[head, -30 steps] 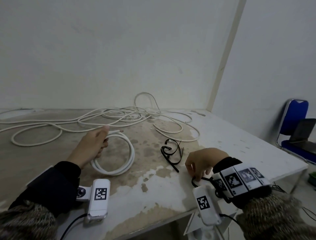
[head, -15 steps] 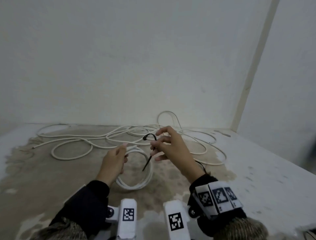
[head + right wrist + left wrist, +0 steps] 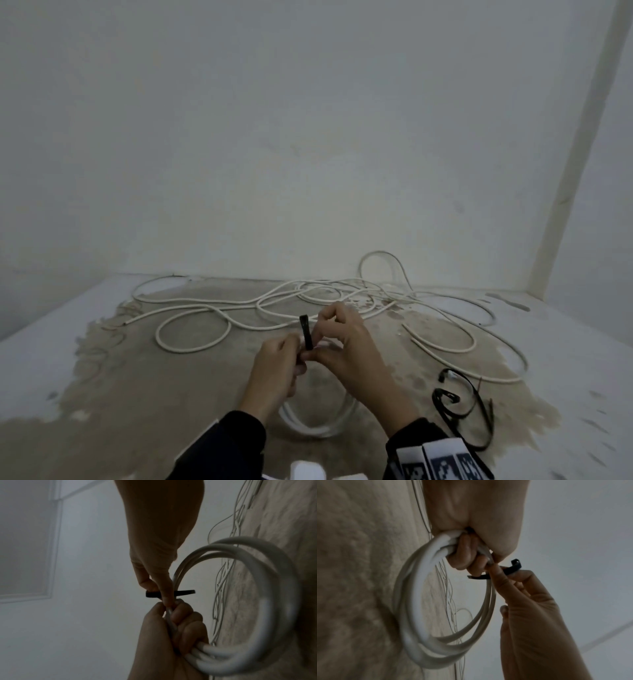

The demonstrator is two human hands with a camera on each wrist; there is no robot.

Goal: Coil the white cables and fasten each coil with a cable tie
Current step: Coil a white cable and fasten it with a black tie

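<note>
My left hand (image 3: 277,363) grips a coil of white cable (image 3: 318,419) at its top, lifted off the table; the loops (image 3: 412,601) hang below my fist (image 3: 171,635). My right hand (image 3: 337,339) pinches a black cable tie (image 3: 306,333) between thumb and forefinger right beside the left fist. The tie (image 3: 152,593) lies across the coil's strands, its tip (image 3: 477,577) poking through the loop and its head (image 3: 516,562) sticking out the other side. Loose white cables (image 3: 267,305) sprawl over the far part of the table.
Several spare black cable ties (image 3: 459,404) lie on the table to the right of my right forearm. The table (image 3: 102,394) has a worn, stained top and stands in a corner against pale walls. A long cable (image 3: 479,346) curves along its right side.
My right hand picked a black tie from the table's right side, carried it left to the coil, and now holds it against the strands. My left hand lifted the coil off the table.
</note>
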